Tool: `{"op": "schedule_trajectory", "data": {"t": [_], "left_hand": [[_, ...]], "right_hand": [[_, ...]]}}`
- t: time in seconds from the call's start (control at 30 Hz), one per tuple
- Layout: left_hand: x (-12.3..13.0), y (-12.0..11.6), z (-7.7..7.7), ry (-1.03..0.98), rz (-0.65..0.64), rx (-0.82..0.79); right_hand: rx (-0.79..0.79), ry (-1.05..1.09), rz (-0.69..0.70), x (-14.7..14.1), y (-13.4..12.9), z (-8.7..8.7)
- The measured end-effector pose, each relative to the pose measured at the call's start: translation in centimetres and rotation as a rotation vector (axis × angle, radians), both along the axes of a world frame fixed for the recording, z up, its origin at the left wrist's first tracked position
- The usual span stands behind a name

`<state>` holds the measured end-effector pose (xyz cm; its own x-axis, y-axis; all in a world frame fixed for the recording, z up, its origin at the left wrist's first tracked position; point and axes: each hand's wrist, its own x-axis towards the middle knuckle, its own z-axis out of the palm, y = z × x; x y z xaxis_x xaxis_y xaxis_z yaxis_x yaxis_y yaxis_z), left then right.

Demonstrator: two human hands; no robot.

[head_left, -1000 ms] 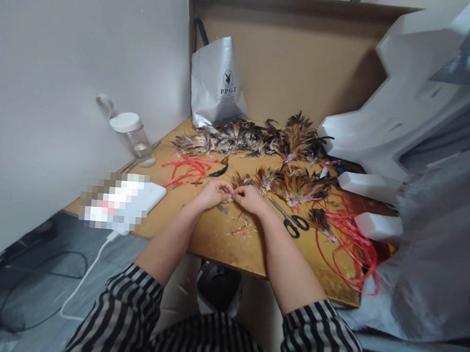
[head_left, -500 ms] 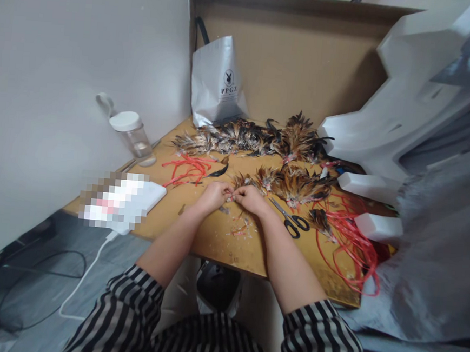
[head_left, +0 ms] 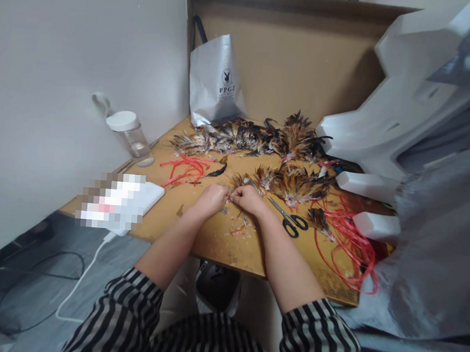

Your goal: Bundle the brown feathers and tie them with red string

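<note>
My left hand [head_left: 216, 196] and my right hand [head_left: 246, 198] meet over the middle of the wooden table, both closed with fingertips pinched together. A small bunch of brown feathers [head_left: 238, 180] shows just beyond the fingertips, and its base is hidden by my left hand. Between the fingertips a bit of red plastic string [head_left: 228, 196] shows, too small to see fully. Right of my right hand lie black-handled scissors [head_left: 292, 221], blades toward the hands. Tied feather bunches [head_left: 295, 186] lie behind them. Below my hands are scattered feather scraps [head_left: 241, 228].
A long row of dark feathers [head_left: 238, 137] lies at the back before a silver bag [head_left: 216, 82]. Red strings lie left [head_left: 184, 169] and right [head_left: 348, 234]. A clear bottle [head_left: 130, 135] and a white device with cable [head_left: 152, 191] stand left; white foam [head_left: 356, 131] stands right.
My left hand has turned slightly, its fingers curling more tightly. My right hand stays pinched beside it, a little lower. The view has shifted slightly; the things on the table have not moved.
</note>
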<state>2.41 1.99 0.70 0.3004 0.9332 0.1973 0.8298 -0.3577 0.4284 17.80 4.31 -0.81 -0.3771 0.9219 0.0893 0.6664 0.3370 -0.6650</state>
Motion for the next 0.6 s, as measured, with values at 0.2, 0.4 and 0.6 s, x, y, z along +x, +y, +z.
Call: {"op": "schedule_trajectory", "data": {"t": [0.2,0.4,0.6], "left_hand": [[-0.15,0.00,-0.11,-0.012,-0.009,0.001],[-0.19,-0.07,-0.14,0.087,0.028,-0.003],[-0.17,-0.10,-0.16,0.068,0.013,0.064]], "right_hand": [[0.000,-0.004,0.003,0.00,0.23,-0.18],[-0.010,0.002,0.005,-0.04,0.06,-0.08],[0.002,0.008,-0.002,0.01,-0.02,0.06]]}}
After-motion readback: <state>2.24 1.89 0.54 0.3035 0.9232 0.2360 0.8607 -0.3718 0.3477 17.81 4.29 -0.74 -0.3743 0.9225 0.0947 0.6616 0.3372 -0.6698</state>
